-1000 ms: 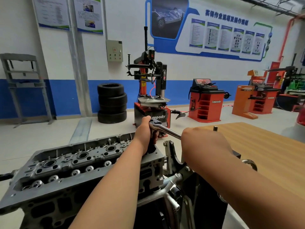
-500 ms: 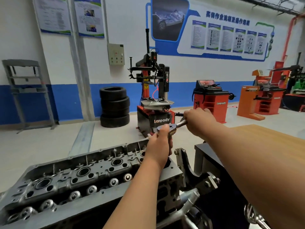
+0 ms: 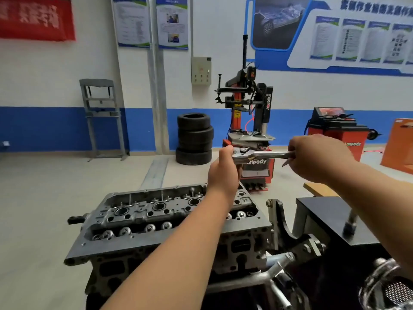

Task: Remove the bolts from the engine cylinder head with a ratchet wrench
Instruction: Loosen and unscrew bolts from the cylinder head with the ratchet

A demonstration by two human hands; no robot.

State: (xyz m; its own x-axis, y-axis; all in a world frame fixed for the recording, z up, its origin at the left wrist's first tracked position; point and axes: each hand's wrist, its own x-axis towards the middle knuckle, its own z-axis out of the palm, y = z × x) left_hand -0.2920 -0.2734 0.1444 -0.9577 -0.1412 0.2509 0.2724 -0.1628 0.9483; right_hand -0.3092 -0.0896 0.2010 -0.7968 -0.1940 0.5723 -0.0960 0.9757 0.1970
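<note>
A person works a ratchet wrench (image 3: 263,155) above the far right end of the engine cylinder head (image 3: 156,211), which sits near, left of centre. The left hand (image 3: 223,173) closes its grip round the wrench's head end, and the right hand (image 3: 317,157) holds the handle. The bolt is hidden behind the left hand. A clean turn probably needs steady downward pressure and a level swing.

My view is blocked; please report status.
Left hand grips ratchet wrench head; right hand grips handle. Socket end hidden, above cylinder head. No obstruction seen.
</note>
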